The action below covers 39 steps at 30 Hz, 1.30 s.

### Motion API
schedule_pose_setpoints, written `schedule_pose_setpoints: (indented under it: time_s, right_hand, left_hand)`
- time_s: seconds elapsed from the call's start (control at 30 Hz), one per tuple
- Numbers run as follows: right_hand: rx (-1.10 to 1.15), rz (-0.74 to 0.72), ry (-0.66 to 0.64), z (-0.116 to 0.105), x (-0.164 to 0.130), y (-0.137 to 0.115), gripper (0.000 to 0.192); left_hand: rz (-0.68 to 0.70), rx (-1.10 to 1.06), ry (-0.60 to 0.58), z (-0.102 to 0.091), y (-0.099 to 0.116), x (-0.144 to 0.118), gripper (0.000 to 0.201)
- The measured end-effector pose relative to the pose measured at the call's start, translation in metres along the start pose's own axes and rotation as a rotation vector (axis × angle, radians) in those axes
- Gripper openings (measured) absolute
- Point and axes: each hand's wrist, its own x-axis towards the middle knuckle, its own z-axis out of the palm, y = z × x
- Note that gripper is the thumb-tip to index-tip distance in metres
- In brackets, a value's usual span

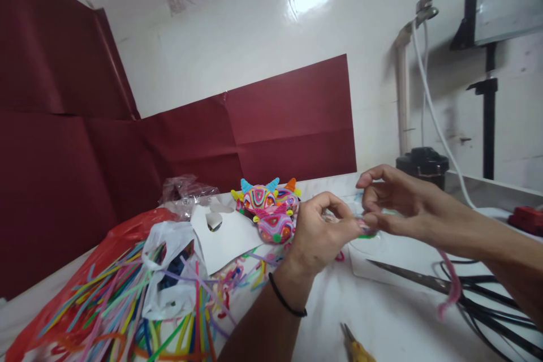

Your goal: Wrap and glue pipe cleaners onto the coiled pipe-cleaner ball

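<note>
My left hand (316, 232) and my right hand (392, 201) meet above a white table (382, 317), fingertips pinched together on a small pipe-cleaner piece (365, 230) with pink and green in it. A pink pipe cleaner (449, 288) trails down below my right forearm. Just behind my left hand sit colourful pipe-cleaner figures with horns (269, 209). A black band circles my left wrist.
A heap of many-coloured pipe cleaners (127, 311) lies on a red plastic bag at the left, with white plastic and a white card (224, 235). Scissors (419, 278), black cables, yellow-handled pliers (356, 348) lie at the right. Dark red paper covers the wall.
</note>
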Motion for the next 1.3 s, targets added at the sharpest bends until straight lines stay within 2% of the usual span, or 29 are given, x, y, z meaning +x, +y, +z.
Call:
schedule_pose_setpoints:
  time_s: [0.17, 0.67, 1.3]
  right_hand:
    - [-0.017, -0.009, 0.003, 0.000, 0.000, 0.002, 0.038]
    - [-0.007, -0.006, -0.012, 0.000, 0.002, 0.006, 0.036]
    - [-0.083, -0.021, -0.014, 0.002, 0.000, -0.003, 0.029]
  left_hand:
    - [-0.035, -0.022, -0.002, 0.001, 0.001, 0.000, 0.009]
    - [-0.001, -0.011, 0.017, -0.001, -0.008, 0.003, 0.009]
    - [0.021, 0.049, -0.022, -0.005, -0.007, 0.003, 0.009]
